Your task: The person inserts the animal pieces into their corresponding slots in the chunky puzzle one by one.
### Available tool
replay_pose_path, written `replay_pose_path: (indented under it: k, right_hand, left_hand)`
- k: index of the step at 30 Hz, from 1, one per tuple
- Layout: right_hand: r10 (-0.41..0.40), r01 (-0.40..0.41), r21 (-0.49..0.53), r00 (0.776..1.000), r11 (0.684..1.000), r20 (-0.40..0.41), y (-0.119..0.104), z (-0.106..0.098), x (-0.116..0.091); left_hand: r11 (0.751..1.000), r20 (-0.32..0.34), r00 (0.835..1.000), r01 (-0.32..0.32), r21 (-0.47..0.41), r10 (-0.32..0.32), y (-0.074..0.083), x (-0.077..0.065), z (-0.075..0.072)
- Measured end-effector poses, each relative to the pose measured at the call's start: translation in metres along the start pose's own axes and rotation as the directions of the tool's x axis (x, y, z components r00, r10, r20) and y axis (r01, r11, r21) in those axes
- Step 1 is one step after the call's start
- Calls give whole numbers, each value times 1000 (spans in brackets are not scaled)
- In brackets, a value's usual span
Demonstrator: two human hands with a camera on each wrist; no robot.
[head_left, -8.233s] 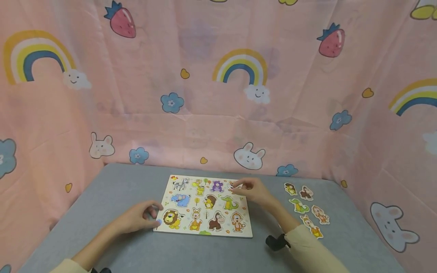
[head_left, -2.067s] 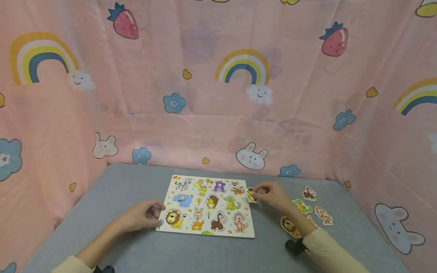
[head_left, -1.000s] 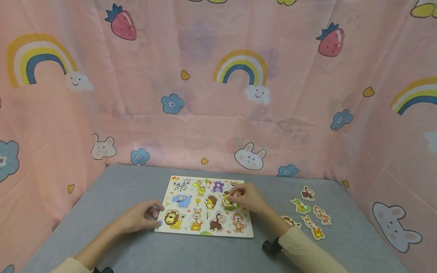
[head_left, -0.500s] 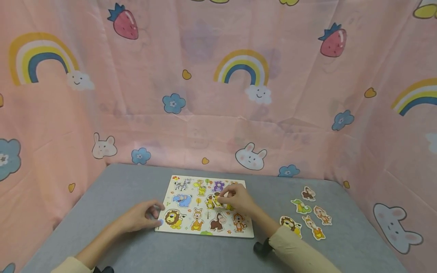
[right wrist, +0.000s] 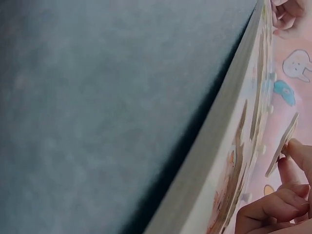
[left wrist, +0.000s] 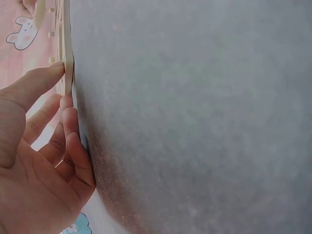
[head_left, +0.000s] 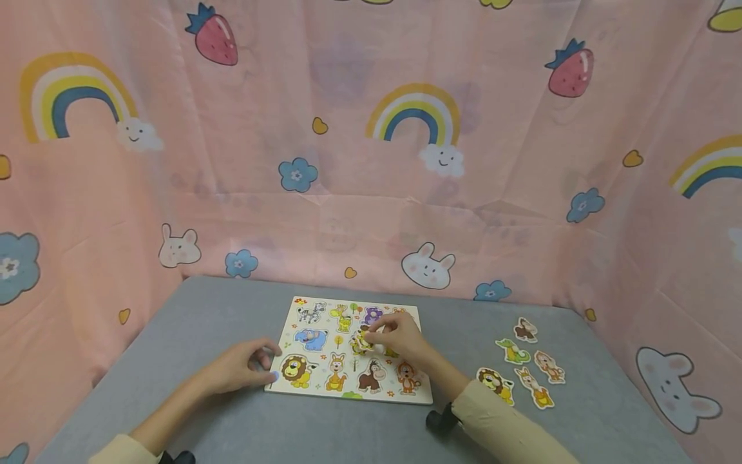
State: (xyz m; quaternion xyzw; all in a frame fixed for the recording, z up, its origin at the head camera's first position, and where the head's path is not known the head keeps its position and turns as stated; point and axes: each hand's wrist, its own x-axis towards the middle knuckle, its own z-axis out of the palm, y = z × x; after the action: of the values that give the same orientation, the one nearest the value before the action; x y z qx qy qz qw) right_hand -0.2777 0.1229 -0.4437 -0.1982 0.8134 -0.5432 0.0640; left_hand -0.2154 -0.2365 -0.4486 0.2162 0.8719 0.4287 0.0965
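A white wooden puzzle board point(head_left: 321, 354) with animal pictures lies on the table. My left hand point(head_left: 240, 367) grips its near left corner. In the left wrist view, the thumb rests on the edge of the board point(left wrist: 68, 73) and the fingers lie beside and beneath it. Over the middle row, my right hand point(head_left: 400, 336) pinches a hedgehog puzzle piece point(head_left: 361, 343) by its back-facing knob side or top; the fingertips partly cover it. The right wrist view shows this thin piece point(right wrist: 283, 145) tilted and apart from the board. The hand hides part of the board's right side.
Right of the board lie several loose pieces: a gorilla point(head_left: 525, 330), a crocodile point(head_left: 513, 352), a monkey point(head_left: 549, 367), a kangaroo point(head_left: 534, 388) and a lion point(head_left: 495, 385). A pink patterned cloth point(head_left: 348, 219) surrounds the grey table point(head_left: 324, 432).
My right hand has picked up the hedgehog piece from the loose group and carried it left across the board to the middle row. The left hand stays at the corner.
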Motion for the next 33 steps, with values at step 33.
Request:
replay_pose_path:
  k: [33]
  right_hand:
    - [104, -125, -191, 988, 974, -116, 0, 25, 10]
  left_hand:
    - [1000, -6, 1000, -1, 1, 1, 0, -1, 1]
